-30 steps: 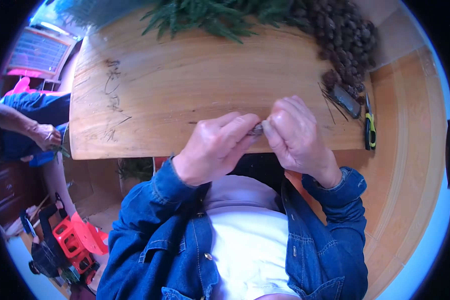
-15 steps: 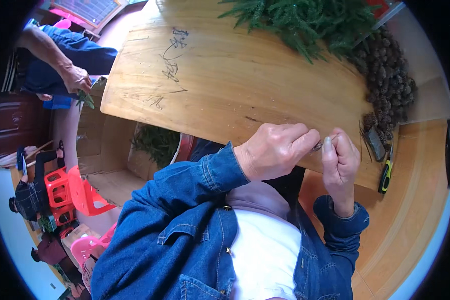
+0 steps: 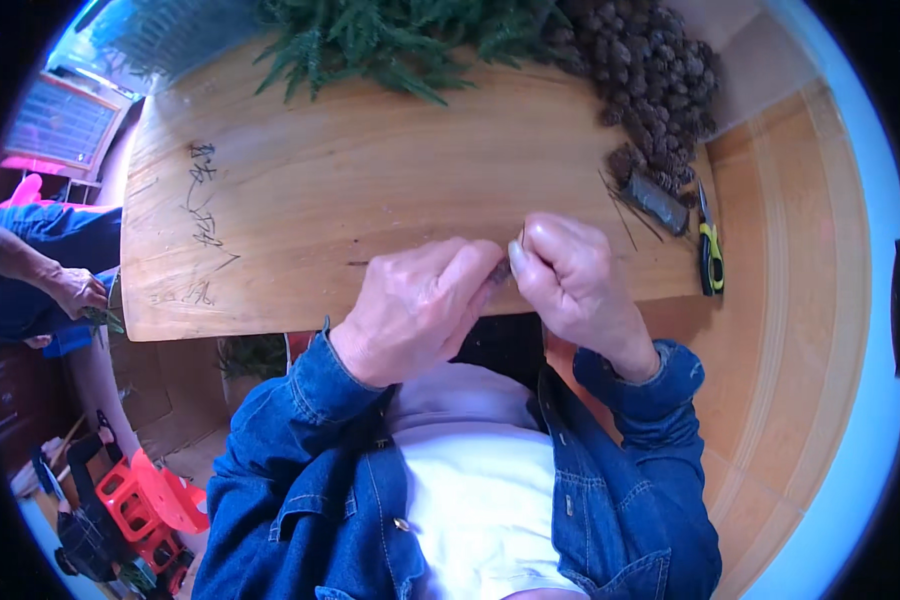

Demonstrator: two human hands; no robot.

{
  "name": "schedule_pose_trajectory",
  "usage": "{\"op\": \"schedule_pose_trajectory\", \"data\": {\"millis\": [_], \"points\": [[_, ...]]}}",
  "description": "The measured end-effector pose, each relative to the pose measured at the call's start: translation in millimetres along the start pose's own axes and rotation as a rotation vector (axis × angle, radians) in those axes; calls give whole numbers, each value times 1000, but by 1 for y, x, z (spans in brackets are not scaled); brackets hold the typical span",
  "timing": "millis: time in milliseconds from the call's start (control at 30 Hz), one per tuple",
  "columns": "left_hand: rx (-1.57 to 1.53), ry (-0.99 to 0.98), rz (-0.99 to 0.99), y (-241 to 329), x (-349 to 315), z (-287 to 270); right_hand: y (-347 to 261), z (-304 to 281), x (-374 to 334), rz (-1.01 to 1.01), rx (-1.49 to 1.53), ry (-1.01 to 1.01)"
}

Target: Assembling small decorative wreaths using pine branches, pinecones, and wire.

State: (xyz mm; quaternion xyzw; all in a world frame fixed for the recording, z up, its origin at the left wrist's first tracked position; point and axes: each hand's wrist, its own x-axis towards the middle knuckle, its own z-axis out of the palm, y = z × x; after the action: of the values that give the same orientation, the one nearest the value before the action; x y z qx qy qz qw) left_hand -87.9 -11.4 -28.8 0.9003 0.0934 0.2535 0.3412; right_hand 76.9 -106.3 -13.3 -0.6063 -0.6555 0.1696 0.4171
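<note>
A small brown piece (image 3: 500,271) is held between the thumb and forefinger of the left hand (image 3: 418,305), above the near edge of the wooden table (image 3: 310,190), a little right of its middle. Most of it is hidden by the fingers, so its full shape cannot be made out. The right hand (image 3: 573,280) is placed just beside it, with the fingers curled in and the thumb pressed against them; whether anything thin is pinched there cannot be told.

The far edge of the table is covered with green branches (image 3: 380,45), and pine cones (image 3: 655,85) are heaped at the far right corner. Nearer along the right edge, thin brown sticks (image 3: 627,212) are laid beside a grey block (image 3: 656,203), and scissors (image 3: 710,258) with yellow and black handles are set at the edge. Past the left edge, a green sprig (image 3: 106,319) is held in a co-worker's hand (image 3: 76,291).
</note>
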Motion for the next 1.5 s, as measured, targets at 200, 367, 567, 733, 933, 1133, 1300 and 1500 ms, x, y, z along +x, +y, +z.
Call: {"op": "schedule_pose_trajectory", "data": {"millis": [200, 367, 567, 733, 933, 1133, 1300, 1500], "points": [[-156, 121, -144, -6, 0, 1, -1, -6, 0, 204, 260, 31], [-291, 183, -246, 0, 7, 5, 10, 14, -6, 187, 473, 132], [-21, 72, -135, 10, 17, 5, 19, 32, -5, 120, 543, 270], [26, -2, -105, 17, 37, -2, 25, 22, -7, 142, 580, 300], [-133, 47, -157, 2, 60, 4, 20, 2, -14, 374, 896, 214], [-406, 19, -382, 5, 76, 2, 30, 5, -21, 338, 836, 209], [-261, 19, -433, -3, 101, -5, 43, 3, -36, 378, 781, 220], [191, 14, 275, -73, 185, 45, 40, -3, -47, 430, 780, 318]]}}
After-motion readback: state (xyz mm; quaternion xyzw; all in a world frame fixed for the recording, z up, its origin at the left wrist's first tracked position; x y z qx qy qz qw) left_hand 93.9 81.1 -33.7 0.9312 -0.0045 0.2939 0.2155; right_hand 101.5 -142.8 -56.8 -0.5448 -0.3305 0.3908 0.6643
